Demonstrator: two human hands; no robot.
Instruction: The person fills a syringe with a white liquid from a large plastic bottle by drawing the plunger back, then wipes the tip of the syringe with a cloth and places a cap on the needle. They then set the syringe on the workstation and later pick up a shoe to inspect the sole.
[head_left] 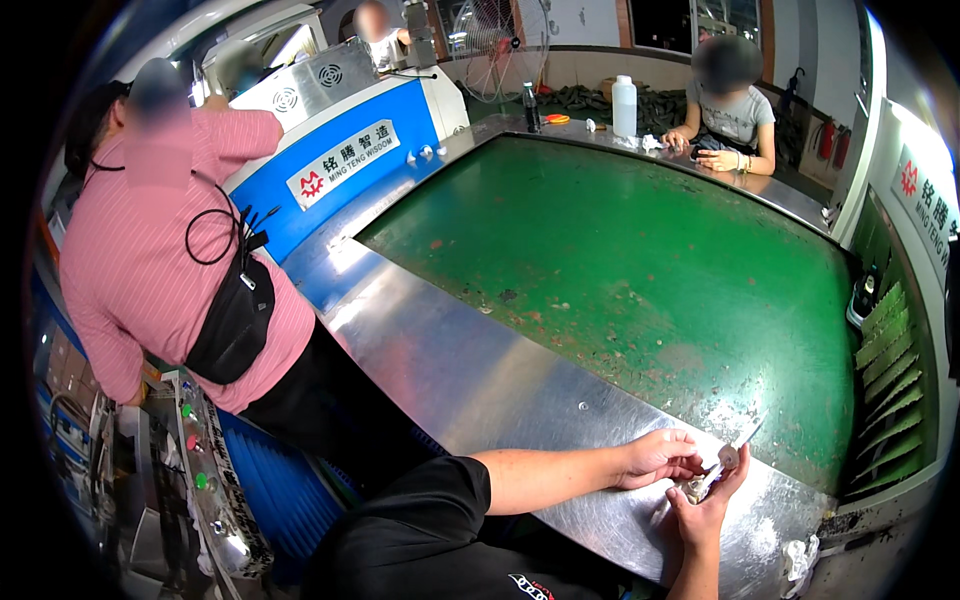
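Observation:
Over the metal edge at the lower right, my right hand [706,512] grips a slim white stick-like tool [743,437] with a pointed tip. A small round brownish piece [729,457] shows at the fingertips of that hand. Close on its left is my left hand [655,458], its fingers curled and the thumb and fingertips pressed together. Whatever they pinch is too small to tell. Something small and whitish [693,489] lies between the two hands, its kind unclear.
A green conveyor belt [620,290] fills the middle, framed by a metal ledge [450,345]. A co-worker in pink [170,240] stands left beside a blue machine [340,165]; another [735,125] sits at the far right. Crumpled white material [798,560] sits at bottom right; a white bottle [624,107] stands far off.

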